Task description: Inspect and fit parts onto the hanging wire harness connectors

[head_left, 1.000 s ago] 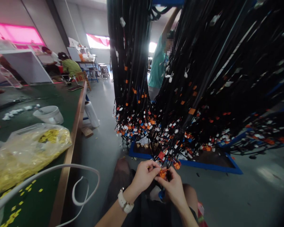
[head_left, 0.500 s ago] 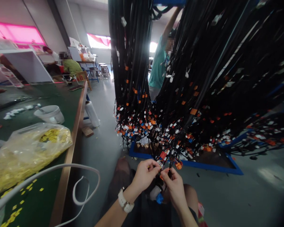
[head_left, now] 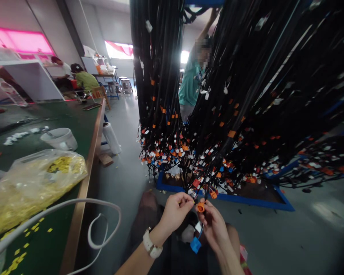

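Observation:
My right hand (head_left: 215,225) is closed on an orange connector (head_left: 200,207), its open face turned up toward me. Below that hand dangles a blue connector (head_left: 195,245) on a dark wire, beside a small white one (head_left: 198,227). Close by on the left, my left hand (head_left: 177,208) pinches thumb and forefinger together; a speck of yellow shows at the tips, too small to name. Just beyond both hands hang the ends of black cable bundles (head_left: 157,68), with a red connector (head_left: 196,183) and another orange connector (head_left: 213,194) among them.
A blue rack base (head_left: 232,198) stands on the floor under the cables. On the green table (head_left: 54,240) at left lie a clear bag of yellow pieces (head_left: 60,164), a white cup (head_left: 63,139) and a white hose (head_left: 103,200). A person in teal (head_left: 190,86) reaches up behind the cables.
My right hand has turned and shifted slightly, bringing the orange connector up into clear view. The blue connector now hangs lower and plainer. My left hand stays nearly in place, still pinched.

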Demonstrator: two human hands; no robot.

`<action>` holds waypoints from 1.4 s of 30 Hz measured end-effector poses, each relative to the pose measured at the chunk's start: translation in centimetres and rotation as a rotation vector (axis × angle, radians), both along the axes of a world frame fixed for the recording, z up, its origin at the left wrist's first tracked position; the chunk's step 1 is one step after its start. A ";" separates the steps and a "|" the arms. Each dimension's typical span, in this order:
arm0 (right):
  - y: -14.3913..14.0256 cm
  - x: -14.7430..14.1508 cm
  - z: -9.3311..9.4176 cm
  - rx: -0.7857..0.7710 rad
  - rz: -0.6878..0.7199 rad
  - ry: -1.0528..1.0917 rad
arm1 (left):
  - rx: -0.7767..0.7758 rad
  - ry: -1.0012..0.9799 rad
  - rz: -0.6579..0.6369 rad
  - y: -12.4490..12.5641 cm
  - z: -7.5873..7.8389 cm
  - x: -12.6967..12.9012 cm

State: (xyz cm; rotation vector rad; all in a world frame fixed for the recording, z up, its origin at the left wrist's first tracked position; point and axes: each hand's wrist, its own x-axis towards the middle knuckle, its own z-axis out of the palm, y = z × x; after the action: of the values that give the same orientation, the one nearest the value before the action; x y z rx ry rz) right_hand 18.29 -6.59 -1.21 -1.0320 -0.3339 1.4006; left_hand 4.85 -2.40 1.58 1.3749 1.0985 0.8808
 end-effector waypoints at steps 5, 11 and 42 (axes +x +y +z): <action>0.1 -0.4 -0.3 -0.017 -0.029 0.111 | -0.020 -0.003 -0.022 -0.5 -0.3 0.4; 0.1 -0.7 -1.2 0.002 -0.086 0.082 | -0.024 -0.021 -0.042 -0.7 -1.0 0.8; 0.0 -1.8 -1.3 0.057 -0.141 0.120 | -0.050 -0.116 0.024 -1.3 -1.8 1.7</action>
State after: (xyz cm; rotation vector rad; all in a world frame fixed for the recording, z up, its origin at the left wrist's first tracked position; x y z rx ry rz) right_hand 16.51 -6.58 -2.48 -0.9037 -0.2078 1.3122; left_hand 6.54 -3.72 -0.19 1.2560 1.0431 0.9331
